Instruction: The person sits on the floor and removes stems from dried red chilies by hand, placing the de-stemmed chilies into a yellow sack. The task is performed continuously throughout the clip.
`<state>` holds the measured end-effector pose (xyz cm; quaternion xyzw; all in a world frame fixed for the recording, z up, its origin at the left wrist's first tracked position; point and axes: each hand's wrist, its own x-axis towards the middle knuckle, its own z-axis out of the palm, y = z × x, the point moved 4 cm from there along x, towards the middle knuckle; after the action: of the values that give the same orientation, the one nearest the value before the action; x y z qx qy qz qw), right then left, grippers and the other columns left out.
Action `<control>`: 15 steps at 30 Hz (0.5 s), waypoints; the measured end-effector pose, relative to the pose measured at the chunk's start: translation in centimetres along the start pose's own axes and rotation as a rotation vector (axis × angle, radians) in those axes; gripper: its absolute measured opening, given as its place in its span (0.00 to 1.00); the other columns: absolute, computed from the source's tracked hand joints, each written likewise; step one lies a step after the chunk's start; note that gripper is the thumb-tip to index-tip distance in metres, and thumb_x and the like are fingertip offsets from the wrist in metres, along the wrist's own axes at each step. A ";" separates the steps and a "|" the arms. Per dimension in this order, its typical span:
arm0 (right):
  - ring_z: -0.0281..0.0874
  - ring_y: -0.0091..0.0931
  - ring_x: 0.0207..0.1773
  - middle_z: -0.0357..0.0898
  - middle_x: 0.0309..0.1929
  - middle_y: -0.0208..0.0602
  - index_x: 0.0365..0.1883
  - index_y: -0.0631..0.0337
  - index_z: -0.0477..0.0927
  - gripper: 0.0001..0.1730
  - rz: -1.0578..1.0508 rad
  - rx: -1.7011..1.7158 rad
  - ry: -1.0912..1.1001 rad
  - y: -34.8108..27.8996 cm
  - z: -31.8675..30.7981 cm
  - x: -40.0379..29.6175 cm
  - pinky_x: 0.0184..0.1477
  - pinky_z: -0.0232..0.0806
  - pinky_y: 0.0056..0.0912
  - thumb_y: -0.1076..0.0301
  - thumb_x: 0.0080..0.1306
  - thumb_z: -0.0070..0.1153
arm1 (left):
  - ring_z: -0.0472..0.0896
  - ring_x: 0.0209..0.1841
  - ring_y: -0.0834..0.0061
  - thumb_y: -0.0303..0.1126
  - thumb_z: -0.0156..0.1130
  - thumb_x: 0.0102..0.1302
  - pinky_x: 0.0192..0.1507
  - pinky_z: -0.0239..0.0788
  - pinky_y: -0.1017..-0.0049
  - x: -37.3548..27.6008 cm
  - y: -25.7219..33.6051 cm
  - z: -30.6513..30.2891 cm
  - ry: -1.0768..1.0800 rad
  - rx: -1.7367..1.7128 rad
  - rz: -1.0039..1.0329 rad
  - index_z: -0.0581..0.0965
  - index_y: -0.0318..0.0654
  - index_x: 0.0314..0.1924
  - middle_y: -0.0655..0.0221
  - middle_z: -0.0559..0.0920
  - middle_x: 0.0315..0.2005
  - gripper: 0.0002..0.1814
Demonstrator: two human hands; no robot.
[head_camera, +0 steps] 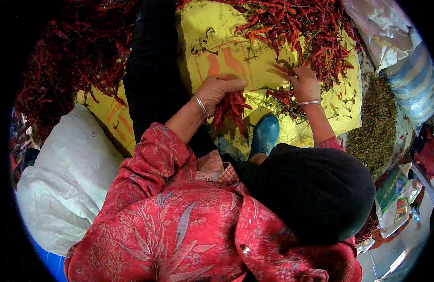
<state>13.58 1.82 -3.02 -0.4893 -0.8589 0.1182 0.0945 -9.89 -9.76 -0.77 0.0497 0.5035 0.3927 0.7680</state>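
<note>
A bunch of dried red chillies [232, 108] hangs below my left hand [219, 90], which grips it from above. My right hand [305, 84] is over the yellow woven sheet [273, 134], at the lower edge of a large heap of dried red chillies [301, 31]. Its fingertips are blurred, so whether something is pinched between them is unclear. A small pile of chillies [284, 98] lies beside that wrist, with loose green-brown stems [263, 100] around it. A silver bangle circles each wrist.
Another chilli heap [79, 60] spreads at the upper left, beyond a dark-clothed leg [153, 70]. A stuffed white sack [72, 169] stands at the left. A teal shoe [264, 132] rests on the sheet. Stem debris [372, 123] and a blue-striped sack [411, 84] are at the right.
</note>
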 end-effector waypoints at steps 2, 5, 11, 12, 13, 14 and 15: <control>0.75 0.40 0.38 0.77 0.33 0.42 0.32 0.59 0.78 0.13 0.173 0.161 -0.042 0.3 -0.4 -0.5 0.39 0.68 0.39 0.60 0.52 0.61 | 0.77 0.23 0.76 0.32 0.66 0.54 0.27 0.70 0.75 -0.4 0.5 0.6 0.043 0.282 0.113 0.77 0.37 0.35 0.70 0.78 0.22 0.11; 0.76 0.41 0.33 0.78 0.28 0.42 0.29 0.59 0.79 0.14 0.283 0.337 -0.173 -2.0 -2.6 -2.3 0.35 0.67 0.39 0.58 0.53 0.60 | 0.77 0.25 0.71 0.30 0.67 0.49 0.30 0.71 0.74 -1.8 1.8 3.1 0.083 0.896 0.553 0.77 0.38 0.42 0.69 0.78 0.24 0.18; 0.74 0.41 0.34 0.75 0.28 0.40 0.27 0.58 0.75 0.12 -0.012 0.299 -0.346 -8.1 -3.1 -6.4 0.35 0.67 0.42 0.62 0.48 0.60 | 0.77 0.32 0.61 0.30 0.59 0.46 0.32 0.69 0.64 -2.9 -0.7 8.3 -0.013 1.855 0.912 0.79 0.40 0.35 0.64 0.78 0.27 0.13; 0.74 0.41 0.33 0.74 0.26 0.39 0.25 0.58 0.75 0.11 -0.041 0.246 -0.318 -8.4 -3.2 -6.6 0.34 0.67 0.42 0.62 0.48 0.60 | 0.77 0.35 0.60 0.30 0.56 0.48 0.33 0.70 0.63 -2.2 -1.7 8.2 -0.064 1.872 0.841 0.79 0.39 0.28 0.64 0.78 0.28 0.07; 0.73 0.41 0.32 0.73 0.25 0.39 0.23 0.58 0.74 0.11 -0.072 0.194 -0.291 -8.7 -3.3 -6.7 0.33 0.67 0.42 0.62 0.47 0.60 | 0.77 0.34 0.60 0.31 0.56 0.48 0.33 0.71 0.63 -1.6 -2.5 7.9 -0.070 1.888 0.762 0.79 0.40 0.27 0.63 0.78 0.27 0.07; 0.73 0.39 0.29 0.72 0.23 0.38 0.22 0.56 0.73 0.08 -0.164 0.154 -0.221 -8.8 -3.0 -7.0 0.30 0.67 0.42 0.64 0.50 0.57 | 0.78 0.34 0.59 0.32 0.57 0.48 0.34 0.71 0.63 -1.0 -3.4 7.7 -0.075 1.902 0.683 0.79 0.40 0.26 0.63 0.79 0.27 0.07; 0.73 0.38 0.28 0.72 0.23 0.38 0.22 0.56 0.73 0.07 -0.175 0.118 -0.207 -8.8 -2.5 -7.3 0.29 0.67 0.41 0.64 0.50 0.56 | 0.78 0.34 0.59 0.33 0.58 0.48 0.34 0.71 0.63 -0.6 -3.8 7.6 -0.082 1.916 0.602 0.80 0.40 0.26 0.62 0.79 0.26 0.07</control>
<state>10.73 -8.56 1.69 -0.3913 -0.8951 0.2094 0.0440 -1.76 -10.29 1.55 0.7855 0.5468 -0.0021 0.2897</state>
